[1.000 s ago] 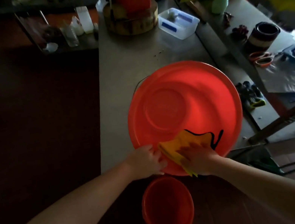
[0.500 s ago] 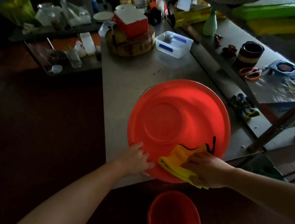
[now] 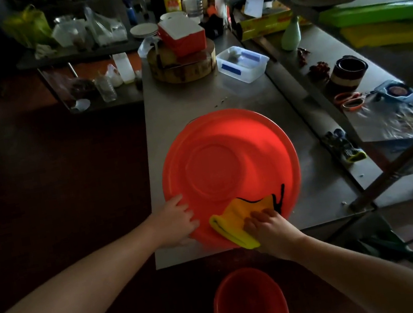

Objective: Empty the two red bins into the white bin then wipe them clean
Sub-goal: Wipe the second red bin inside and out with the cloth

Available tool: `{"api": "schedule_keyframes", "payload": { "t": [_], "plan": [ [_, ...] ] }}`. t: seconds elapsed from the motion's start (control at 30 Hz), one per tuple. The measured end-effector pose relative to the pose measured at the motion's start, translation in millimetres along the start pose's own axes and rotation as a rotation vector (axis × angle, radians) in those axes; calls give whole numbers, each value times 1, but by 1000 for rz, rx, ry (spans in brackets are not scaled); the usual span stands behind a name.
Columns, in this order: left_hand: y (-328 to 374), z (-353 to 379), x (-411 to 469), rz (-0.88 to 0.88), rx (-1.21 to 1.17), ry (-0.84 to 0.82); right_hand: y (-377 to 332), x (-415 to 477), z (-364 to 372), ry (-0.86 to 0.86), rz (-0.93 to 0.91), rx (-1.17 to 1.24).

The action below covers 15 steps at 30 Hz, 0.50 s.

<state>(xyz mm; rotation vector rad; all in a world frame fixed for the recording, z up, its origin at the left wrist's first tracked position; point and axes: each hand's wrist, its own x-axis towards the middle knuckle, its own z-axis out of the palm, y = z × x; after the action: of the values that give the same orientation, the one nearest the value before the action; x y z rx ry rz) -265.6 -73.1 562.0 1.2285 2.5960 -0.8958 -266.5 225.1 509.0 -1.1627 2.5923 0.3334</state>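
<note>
A large red bin [image 3: 228,163] lies upside down on the steel table [image 3: 185,105], its round base facing up. My left hand [image 3: 177,223] rests flat on its near left edge, fingers spread. My right hand [image 3: 265,224] presses a folded yellow cloth [image 3: 234,219] with black trim against the bin's near side. A smaller red bin [image 3: 249,306] stands on the dark floor below the table's front edge. No white bin shows.
At the table's far end stand a round wooden block [image 3: 184,67] bearing a red and white box [image 3: 182,35] and a clear plastic container [image 3: 242,63]. A side counter [image 3: 374,110] on the right holds scissors, tape rolls and gloves. Bottles crowd the back shelf.
The view has tilted up, showing more of the back shelf. My left hand slid left along the bin's edge. My right hand with the cloth stays on the near side.
</note>
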Motion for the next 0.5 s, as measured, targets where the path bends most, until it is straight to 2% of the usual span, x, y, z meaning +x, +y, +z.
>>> {"api": "schedule_keyframes", "payload": {
  "t": [0.1,0.17,0.23,0.3,0.4,0.5],
  "plan": [
    [39,-5,14,-150,-135,-100,-4,0,-1,70,10,-28],
    [67,-11,26,-245,-204,-175,-6,5,1,52,25,8],
    [87,-15,32,-282,-205,-144,-6,7,2,-12,66,68],
    [97,-12,36,-287,-188,-115,-2,7,4,-60,81,98],
    [88,-10,25,-272,-112,-163,24,-1,5,-156,37,73],
    [62,-4,15,-138,-14,22,56,-9,-2,-227,43,26]
  ]
}}
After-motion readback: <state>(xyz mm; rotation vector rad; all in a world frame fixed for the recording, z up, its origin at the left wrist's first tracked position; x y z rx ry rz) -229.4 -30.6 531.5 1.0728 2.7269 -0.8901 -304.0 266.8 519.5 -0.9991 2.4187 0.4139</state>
